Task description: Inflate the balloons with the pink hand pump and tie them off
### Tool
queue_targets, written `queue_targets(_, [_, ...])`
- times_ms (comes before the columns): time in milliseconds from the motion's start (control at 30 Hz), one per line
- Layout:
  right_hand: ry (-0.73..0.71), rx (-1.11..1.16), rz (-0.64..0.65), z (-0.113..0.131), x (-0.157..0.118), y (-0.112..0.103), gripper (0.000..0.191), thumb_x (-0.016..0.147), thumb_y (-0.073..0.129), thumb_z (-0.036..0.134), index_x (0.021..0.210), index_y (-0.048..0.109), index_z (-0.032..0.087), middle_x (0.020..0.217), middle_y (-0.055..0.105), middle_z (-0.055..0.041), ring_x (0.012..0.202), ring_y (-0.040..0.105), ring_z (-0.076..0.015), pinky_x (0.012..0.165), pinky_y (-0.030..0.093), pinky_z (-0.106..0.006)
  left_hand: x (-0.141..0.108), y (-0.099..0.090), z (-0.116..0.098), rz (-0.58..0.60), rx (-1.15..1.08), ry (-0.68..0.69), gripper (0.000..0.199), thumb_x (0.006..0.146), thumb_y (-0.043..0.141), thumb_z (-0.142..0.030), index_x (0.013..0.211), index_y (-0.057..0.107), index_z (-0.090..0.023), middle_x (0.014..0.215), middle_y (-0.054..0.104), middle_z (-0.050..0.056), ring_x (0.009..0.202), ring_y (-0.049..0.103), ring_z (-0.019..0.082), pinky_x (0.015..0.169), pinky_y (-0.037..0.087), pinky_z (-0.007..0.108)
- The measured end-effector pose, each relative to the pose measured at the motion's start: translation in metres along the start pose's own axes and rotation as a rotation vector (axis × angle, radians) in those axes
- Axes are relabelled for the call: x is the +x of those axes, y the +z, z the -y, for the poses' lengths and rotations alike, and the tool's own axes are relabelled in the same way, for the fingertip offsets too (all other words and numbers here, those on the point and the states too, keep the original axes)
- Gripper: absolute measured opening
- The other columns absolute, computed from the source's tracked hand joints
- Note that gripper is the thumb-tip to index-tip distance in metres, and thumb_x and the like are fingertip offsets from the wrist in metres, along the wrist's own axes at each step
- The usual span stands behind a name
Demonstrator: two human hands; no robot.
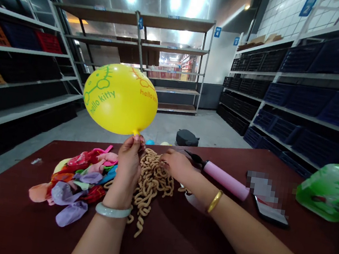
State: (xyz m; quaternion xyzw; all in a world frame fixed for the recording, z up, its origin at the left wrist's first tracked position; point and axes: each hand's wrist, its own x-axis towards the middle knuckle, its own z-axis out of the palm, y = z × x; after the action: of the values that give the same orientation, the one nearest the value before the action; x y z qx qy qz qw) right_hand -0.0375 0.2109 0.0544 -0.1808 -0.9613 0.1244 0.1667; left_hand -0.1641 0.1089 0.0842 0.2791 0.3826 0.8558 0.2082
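An inflated yellow balloon with "hello kitty" print is held up by its neck, pinched in my left hand. My right hand rests at the upper right of a pile of tan, curly rubber-like strands, its fingers bent and their tips hidden among the strands. What those fingers hold, if anything, cannot be made out. Left of the pile lies a heap of deflated balloons in several colours. A pink hand pump with a black nozzle lies beyond my right wrist.
On the dark red table, a phone and a green plastic bottle or pack lie at the right. A small clear scrap is at the left. Behind are a dark object on the floor and shelves with crates at both sides.
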Motion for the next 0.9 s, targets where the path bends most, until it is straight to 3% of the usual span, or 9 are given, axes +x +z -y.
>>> queue_targets(133, [0.038, 0.001, -0.026, 0.003, 0.003, 0.004, 0.018, 0.084, 0.057, 0.021, 0.094, 0.072, 0.022, 0.104, 0.066, -0.0086, 0.093, 0.062, -0.0222, 0.079, 0.043, -0.03, 0.0, 0.001, 0.003, -0.01, 0.018, -0.019, 0.028, 0.073, 0.073, -0.037, 0.071, 0.058, -0.014, 0.063, 0.046, -0.003, 0.049, 0.04, 0.004, 0.04, 0.026, 0.012])
queue_targets(267, [0.033, 0.09, -0.085, -0.004, 0.009, -0.014, 0.016, 0.087, 0.056, 0.026, 0.092, 0.07, 0.022, 0.1, 0.068, -0.0045, 0.091, 0.061, -0.0182, 0.079, 0.043, -0.027, 0.001, 0.001, 0.004, -0.037, 0.015, -0.016, 0.029, 0.072, 0.074, -0.038, 0.07, 0.058, -0.014, 0.062, 0.047, -0.003, 0.049, 0.041, 0.004, 0.04, 0.027, 0.012])
queue_targets(367, [0.036, 0.476, -0.132, -0.006, 0.014, -0.036, 0.018, 0.087, 0.056, 0.031, 0.092, 0.068, 0.019, 0.09, 0.07, -0.0033, 0.083, 0.062, -0.016, 0.074, 0.045, -0.026, 0.001, 0.001, 0.004, -0.056, 0.003, -0.012, 0.03, 0.07, 0.075, -0.038, 0.07, 0.057, -0.014, 0.063, 0.047, -0.003, 0.05, 0.041, 0.004, 0.04, 0.028, 0.012])
queue_targets(467, [0.023, 0.885, -0.093, -0.004, 0.014, -0.055, 0.026, 0.089, 0.052, 0.039, 0.092, 0.066, 0.017, 0.087, 0.07, -0.004, 0.078, 0.062, -0.0151, 0.07, 0.046, -0.026, 0.0, 0.001, 0.002, -0.072, -0.011, -0.002, 0.031, 0.069, 0.076, -0.039, 0.068, 0.056, -0.014, 0.065, 0.048, -0.003, 0.051, 0.043, 0.004, 0.042, 0.031, 0.012])
queue_targets(667, [-0.039, 0.72, 0.049, -0.006, 0.007, -0.073, 0.021, 0.079, 0.065, 0.037, 0.081, 0.07, 0.017, 0.077, 0.068, -0.0023, 0.071, 0.057, -0.0143, 0.067, 0.043, -0.026, -0.003, 0.004, 0.001, -0.061, 0.011, -0.024, 0.03, 0.072, 0.074, -0.039, 0.069, 0.057, -0.015, 0.062, 0.047, -0.003, 0.051, 0.043, 0.005, 0.043, 0.032, 0.013])
queue_targets(767, [-0.056, 0.799, 0.0, -0.007, 0.008, -0.074, 0.026, 0.084, 0.058, 0.041, 0.088, 0.07, 0.018, 0.082, 0.068, -0.0031, 0.068, 0.055, -0.0127, 0.063, 0.041, -0.025, -0.004, 0.005, 0.003, -0.029, 0.006, -0.013, 0.03, 0.072, 0.074, -0.04, 0.069, 0.057, -0.015, 0.064, 0.048, -0.003, 0.052, 0.044, 0.005, 0.044, 0.032, 0.013])
queue_targets(900, [-0.004, 0.513, -0.022, -0.005, 0.016, -0.071, 0.021, 0.077, 0.064, 0.035, 0.074, 0.071, 0.015, 0.065, 0.063, -0.0001, 0.059, 0.05, -0.0116, 0.056, 0.034, -0.024, -0.006, 0.008, 0.007, -0.029, 0.038, -0.024, 0.031, 0.071, 0.074, -0.042, 0.07, 0.058, -0.015, 0.07, 0.052, -0.002, 0.057, 0.05, 0.006, 0.048, 0.037, 0.015])
